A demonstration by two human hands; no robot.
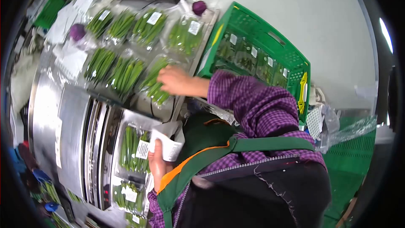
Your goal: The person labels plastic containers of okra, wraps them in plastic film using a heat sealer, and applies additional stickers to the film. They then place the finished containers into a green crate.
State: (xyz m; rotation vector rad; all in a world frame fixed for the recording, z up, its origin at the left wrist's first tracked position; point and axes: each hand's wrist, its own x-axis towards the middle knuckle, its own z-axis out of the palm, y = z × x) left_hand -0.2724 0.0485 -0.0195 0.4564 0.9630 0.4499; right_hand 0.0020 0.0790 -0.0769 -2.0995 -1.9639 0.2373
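My right hand (174, 80) rests on a clear bag of green beans (158, 95), its fingers bent together. What those fingers hold, if anything, is hidden. In my left hand (157, 164) is a strip of white printed labels (168, 147), curled over the thumb. Close by, a bagged pack of green beans (128, 150) has a white label (142, 148) on it. More bags of green beans (124, 76) lie in rows on the metal table; those in the back row (149, 27) mostly show white labels.
A green crate (270, 38) on the right holds several labelled packs. A metal machine (76, 131) stands at the left. Purple round vegetables (199, 7) lie at the table's far side. Another person's blue-gloved hands (41, 175) show at lower left. Clear plastic film (350, 131) hangs at right.
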